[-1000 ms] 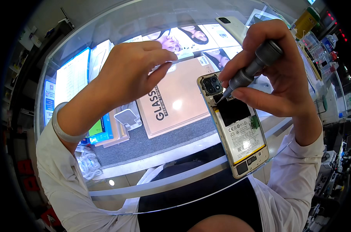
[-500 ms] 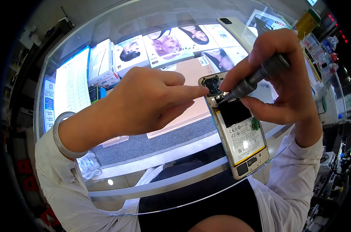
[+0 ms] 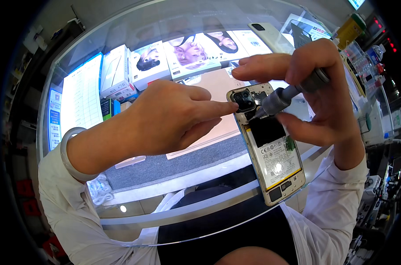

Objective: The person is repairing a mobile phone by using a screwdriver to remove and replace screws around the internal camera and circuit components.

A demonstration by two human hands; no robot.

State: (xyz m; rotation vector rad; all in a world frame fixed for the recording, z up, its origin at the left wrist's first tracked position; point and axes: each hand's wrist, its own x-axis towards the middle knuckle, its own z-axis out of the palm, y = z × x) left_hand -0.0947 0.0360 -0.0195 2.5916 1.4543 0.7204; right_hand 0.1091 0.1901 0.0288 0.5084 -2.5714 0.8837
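Observation:
A smartphone (image 3: 290,191) with its back cover off lies tilted on the glass counter, its battery (image 3: 278,161) and camera module (image 3: 244,100) exposed. My left hand (image 3: 169,117) rests its outstretched index fingertip at the camera module's left edge; its other fingers are curled and hold nothing. My right hand (image 3: 322,97) holds a dark grey screwdriver (image 3: 276,102), tip down on the phone just below the cameras. The handle's top end sits under the bent index finger, the thumb is near the lower grip, and another finger stretches out over the phone's top end.
Beneath the glass are several boxes (image 3: 149,64), a printed sheet (image 3: 82,97) and a bundled white cable (image 3: 99,189). A pale phone back (image 3: 271,37) lies beyond my right hand. Bottles, a yellow one (image 3: 351,31) among them, stand at the far right. The counter's glass edge (image 3: 200,239) runs close to me.
My right hand's fingers have loosened and spread around the screwdriver, one finger lifting away from beside the cameras. The screwdriver tip stays at about the same spot. My left hand has barely moved.

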